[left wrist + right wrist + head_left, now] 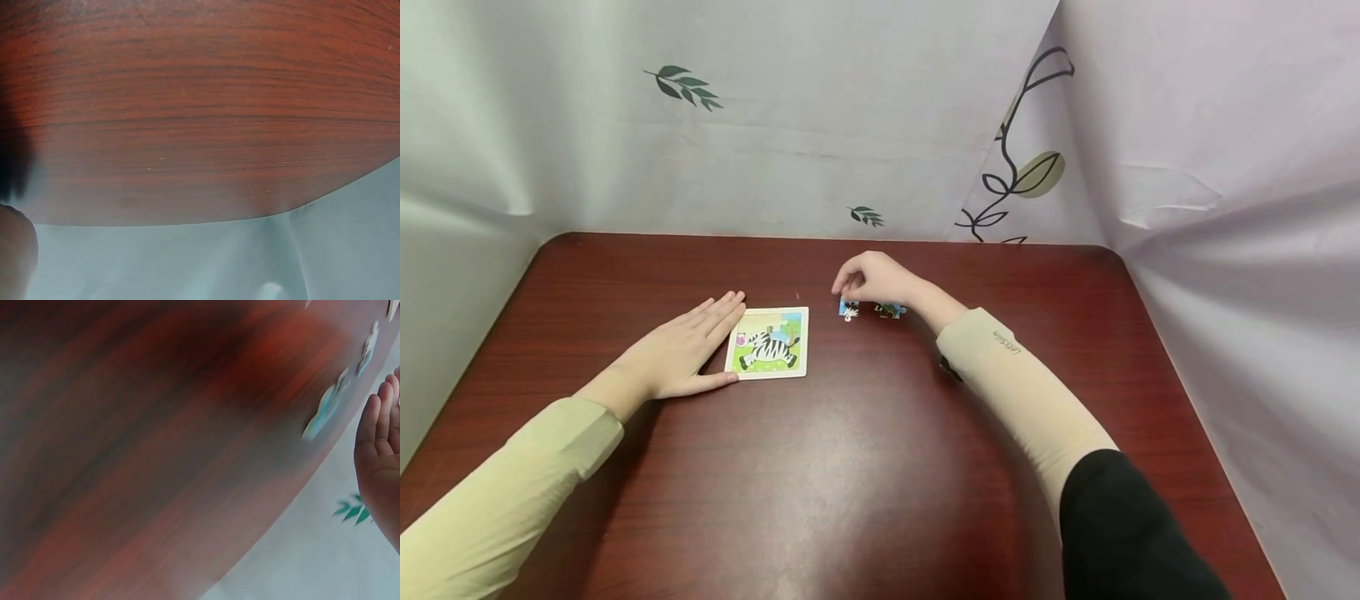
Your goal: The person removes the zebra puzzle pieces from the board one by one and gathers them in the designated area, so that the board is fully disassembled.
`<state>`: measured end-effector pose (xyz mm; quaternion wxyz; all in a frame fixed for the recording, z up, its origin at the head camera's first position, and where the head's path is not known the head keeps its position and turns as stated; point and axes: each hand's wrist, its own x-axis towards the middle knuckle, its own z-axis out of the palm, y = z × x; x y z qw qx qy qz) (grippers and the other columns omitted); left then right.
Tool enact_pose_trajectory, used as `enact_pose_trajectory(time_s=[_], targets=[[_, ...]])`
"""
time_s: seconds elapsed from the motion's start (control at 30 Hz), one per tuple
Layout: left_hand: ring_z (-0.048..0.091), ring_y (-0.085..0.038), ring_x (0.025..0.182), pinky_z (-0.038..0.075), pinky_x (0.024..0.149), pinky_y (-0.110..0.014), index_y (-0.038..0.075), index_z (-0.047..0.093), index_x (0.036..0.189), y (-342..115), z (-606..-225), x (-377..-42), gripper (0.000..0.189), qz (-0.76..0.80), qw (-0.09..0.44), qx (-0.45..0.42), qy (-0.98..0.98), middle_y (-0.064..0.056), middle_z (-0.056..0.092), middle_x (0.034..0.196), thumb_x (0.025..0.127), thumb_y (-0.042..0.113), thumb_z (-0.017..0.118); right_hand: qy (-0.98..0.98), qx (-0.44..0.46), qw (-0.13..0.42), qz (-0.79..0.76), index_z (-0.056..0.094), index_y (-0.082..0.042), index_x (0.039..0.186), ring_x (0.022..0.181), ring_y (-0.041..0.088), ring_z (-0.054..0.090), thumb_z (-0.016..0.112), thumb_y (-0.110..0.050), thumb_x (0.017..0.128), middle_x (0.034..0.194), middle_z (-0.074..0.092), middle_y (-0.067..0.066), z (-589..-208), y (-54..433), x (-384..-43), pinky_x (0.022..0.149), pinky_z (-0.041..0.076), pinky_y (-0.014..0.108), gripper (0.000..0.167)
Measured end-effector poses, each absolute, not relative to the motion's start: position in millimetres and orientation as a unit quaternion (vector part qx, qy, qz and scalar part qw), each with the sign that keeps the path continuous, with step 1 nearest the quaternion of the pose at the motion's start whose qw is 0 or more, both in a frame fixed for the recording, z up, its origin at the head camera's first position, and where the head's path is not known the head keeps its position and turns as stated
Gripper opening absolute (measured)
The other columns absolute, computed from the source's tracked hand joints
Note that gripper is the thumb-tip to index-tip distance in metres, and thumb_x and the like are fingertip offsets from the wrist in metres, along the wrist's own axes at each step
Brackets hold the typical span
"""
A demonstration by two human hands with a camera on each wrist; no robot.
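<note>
A small zebra jigsaw puzzle (769, 354) lies in a pale tray (803, 343) on the table, with bare backing showing at its upper left. My left hand (688, 350) rests beside it with straight fingers, fingertips at the tray's upper left corner and thumb at its lower left. To the right, my right hand (877, 277) is bent down over loose puzzle pieces. Its fingertips are right at a blue-and-white piece (849, 310); I cannot tell whether they pinch it. Another piece (891, 310) shows under the palm. The right wrist view catches the fingers (367, 422) and pieces (325, 409) edge-on.
The dark red wooden table (820, 483) has rounded back corners. A pale curtain (790, 150) with leaf prints hangs along its back and sides. In the left wrist view there is mostly bare wood grain and the table's edge.
</note>
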<state>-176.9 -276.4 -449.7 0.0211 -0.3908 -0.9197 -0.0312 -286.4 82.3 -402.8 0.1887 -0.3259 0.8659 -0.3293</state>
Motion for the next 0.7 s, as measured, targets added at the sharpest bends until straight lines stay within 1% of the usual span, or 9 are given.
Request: enact_pose_trajectory(time_s=[0.23,0.47,0.7], targets=[[0.031,-0.042,0.160,-0.009,0.134,-0.019,-0.008,0.030,0.163,-276,-451,-179,0.101,-0.029,0.019,-0.387,-0.921,-0.026,0.027,0.173,0.094,0.054,0.070,0.851,-0.350,0.198,-0.339,0.081,-0.004,0.107,0.091,0.017,0.073,0.075,-0.005,0.095,0.100,0.080,0.009,-403,56,-279,0.083,0.058,0.021,0.014],[0.030,-0.042,0.161,-0.009,0.133,-0.018,-0.008,0.030,0.163,-276,-450,-179,0.100,-0.029,0.014,-0.382,-0.923,-0.025,0.027,0.173,0.095,0.054,0.070,0.846,-0.362,0.195,-0.338,0.081,-0.004,0.108,0.088,0.014,0.070,0.077,-0.006,0.095,0.099,0.078,0.009,-407,36,-272,0.079,0.056,0.017,0.013],[0.031,-0.042,0.161,-0.010,0.132,-0.016,-0.008,0.030,0.163,-275,-451,-177,0.101,-0.034,0.010,-0.380,-0.925,-0.025,0.027,0.173,0.094,0.054,0.070,0.843,-0.371,0.196,-0.338,0.080,-0.004,0.110,0.092,0.014,0.069,0.076,-0.007,0.096,0.102,0.077,0.008,-410,21,-268,0.082,0.056,0.016,0.014]])
